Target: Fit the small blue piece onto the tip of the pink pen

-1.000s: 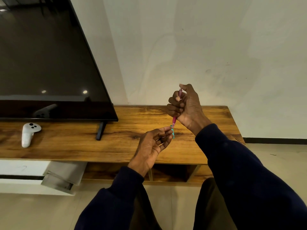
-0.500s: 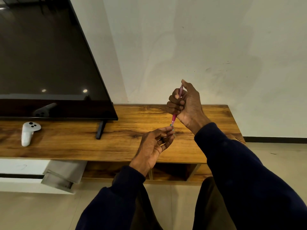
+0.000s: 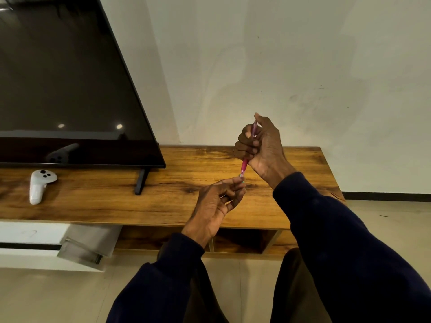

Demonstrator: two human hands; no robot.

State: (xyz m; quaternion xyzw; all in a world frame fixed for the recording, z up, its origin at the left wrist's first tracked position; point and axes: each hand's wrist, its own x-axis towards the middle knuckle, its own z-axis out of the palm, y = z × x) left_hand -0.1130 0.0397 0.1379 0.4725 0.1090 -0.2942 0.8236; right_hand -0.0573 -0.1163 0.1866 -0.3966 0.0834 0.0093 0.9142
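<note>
A seated person in dark navy sleeves works a slim pink plastic pen (image 3: 244, 166) w/ both hands, held in the air above the front edge of a wood-grain TV bench (image 3: 163, 201).

Nearest, at approx 6 o'clock in the view, two dark sleeves rise from the lap. The left hand (image 3: 218, 206), just below centre, has thumb & forefinger pinched together at the pen's lower tip, where a small bit of teal shows; what that teal piece is cannot be told. Its other fingers are loosely curled beneath.

At 1 o'clock from the left hand, the right hand (image 3: 261, 143) is clenched in a fist round the pen's barrel, thumb up along the top end. The pen runs nearly upright, tilted slightly, its pink lower part showing between the two hands, its upper part mostly hidden by the fingers.

Beyond the hands, the bench top stretches from 9 to 3 o'clock. A white handheld controller w/ dark buttons (image 3: 40, 185) lies on it at far 9 o'clock, well apart from the hands. Behind that stands a large black flat-screen TV (image 3: 70, 89), switched off, on a thin black foot (image 3: 141, 181), filling the 10–11 o'clock area. A plain off-white wall (image 3: 303, 66) closes the scene at 12 o'clock.
</note>
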